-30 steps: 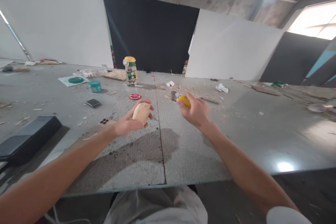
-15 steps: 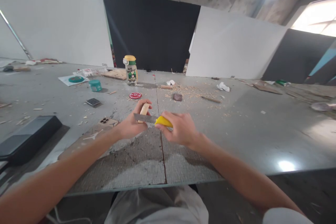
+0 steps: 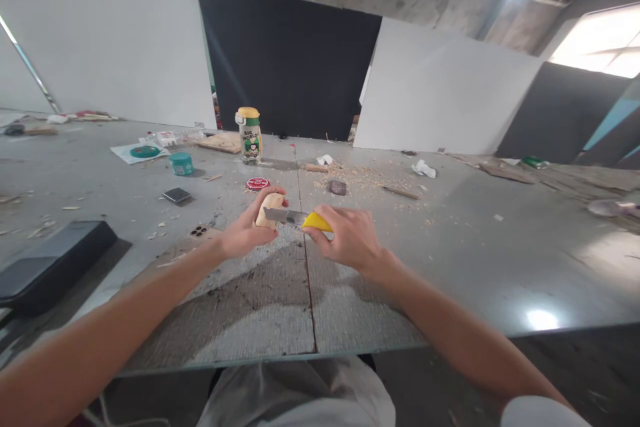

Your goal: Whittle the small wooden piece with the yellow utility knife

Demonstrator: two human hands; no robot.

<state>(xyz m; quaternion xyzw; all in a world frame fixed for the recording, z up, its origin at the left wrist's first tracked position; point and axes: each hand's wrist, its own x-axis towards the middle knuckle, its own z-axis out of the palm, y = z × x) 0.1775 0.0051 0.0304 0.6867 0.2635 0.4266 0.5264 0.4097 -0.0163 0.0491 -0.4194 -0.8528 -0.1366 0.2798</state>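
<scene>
In front of me, my left hand [image 3: 249,230] is closed around a pale block of wood [image 3: 267,211], its fingers behind the far side and the thumb along the near edge. My right hand [image 3: 349,235] grips the yellow handle of a utility knife [image 3: 319,221]. The knife's grey blade points left and lies across the face of the block. Both hands are held above the table, near its middle seam. Just beyond my left hand lies a round red-and-white lid [image 3: 258,183].
A bottle with a yellow cap [image 3: 249,136] stands farther back, near a teal jar [image 3: 181,163]. Wood shavings [image 3: 360,177] surround a dark brown block [image 3: 337,187]. At left are a phone [image 3: 203,235] by my forearm, a small dark square [image 3: 177,195] and a large black case [image 3: 55,263].
The wood block has turned so that a broader face shows toward me. The knife has shifted slightly right and up, its blade still against the block.
</scene>
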